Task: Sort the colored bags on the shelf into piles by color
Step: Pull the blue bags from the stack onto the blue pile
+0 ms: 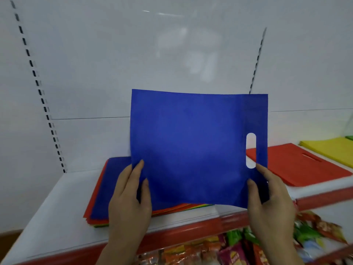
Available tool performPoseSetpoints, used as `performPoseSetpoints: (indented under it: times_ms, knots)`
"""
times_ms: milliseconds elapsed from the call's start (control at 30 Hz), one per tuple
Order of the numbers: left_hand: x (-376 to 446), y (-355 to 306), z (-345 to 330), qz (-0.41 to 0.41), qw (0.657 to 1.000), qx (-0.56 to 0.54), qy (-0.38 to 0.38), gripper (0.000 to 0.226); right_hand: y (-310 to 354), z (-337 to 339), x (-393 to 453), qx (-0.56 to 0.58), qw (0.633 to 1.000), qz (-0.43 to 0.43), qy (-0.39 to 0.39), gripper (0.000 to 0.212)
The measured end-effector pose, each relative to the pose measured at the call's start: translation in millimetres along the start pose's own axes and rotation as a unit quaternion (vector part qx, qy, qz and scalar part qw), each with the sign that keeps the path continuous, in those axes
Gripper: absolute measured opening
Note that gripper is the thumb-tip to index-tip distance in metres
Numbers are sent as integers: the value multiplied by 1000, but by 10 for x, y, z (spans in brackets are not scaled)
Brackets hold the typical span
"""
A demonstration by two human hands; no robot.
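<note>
The blue bag (191,146) hangs upright above the mixed stack (99,197) at the shelf's (57,207) left end, its lower corners pinched by your left hand (129,197) and right hand (271,199). No blue pile shows yet; lay it flat, well apart from the red pile (301,165).

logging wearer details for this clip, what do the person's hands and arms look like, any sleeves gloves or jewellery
Both are bare: the left hand and right hand wear no gloves, and no rings show on the visible fingers. The forearms run out of the bottom of the frame with no sleeve, watch or bracelet in view. Fingernails look short and unpainted. Whether sleeves start higher up cannot be told.
</note>
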State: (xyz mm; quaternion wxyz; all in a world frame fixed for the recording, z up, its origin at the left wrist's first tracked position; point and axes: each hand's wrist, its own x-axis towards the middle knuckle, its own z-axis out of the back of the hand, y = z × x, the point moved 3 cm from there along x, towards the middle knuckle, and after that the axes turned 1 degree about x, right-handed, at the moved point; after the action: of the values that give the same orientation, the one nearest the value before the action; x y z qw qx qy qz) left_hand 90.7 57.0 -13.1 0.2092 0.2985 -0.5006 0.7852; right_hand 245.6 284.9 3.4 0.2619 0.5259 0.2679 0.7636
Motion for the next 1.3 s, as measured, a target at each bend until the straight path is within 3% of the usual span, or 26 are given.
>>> performPoseSetpoints:
  times_ms: [333, 700, 1000, 1300]
  knots:
    - [-466, -816, -991, -46, 990, -74, 109, 49, -684, 1139, 19, -116, 986, -54, -110, 30]
    - [-1298, -2451, -2140, -152, 959, -163, 173, 49, -1686, 2924, 286, -178, 959, -81, -203, 28]
    - [-2108, -3574, -3206, -187, 932, -203, 233, 51, -2656, 4120, 425, -226, 934, -141, -240, 33]
    - [-2681, -4532, -4585, -192, 902, -243, 301, 52, -3669, 4885, 881, -281, 910, -195, -235, 43]
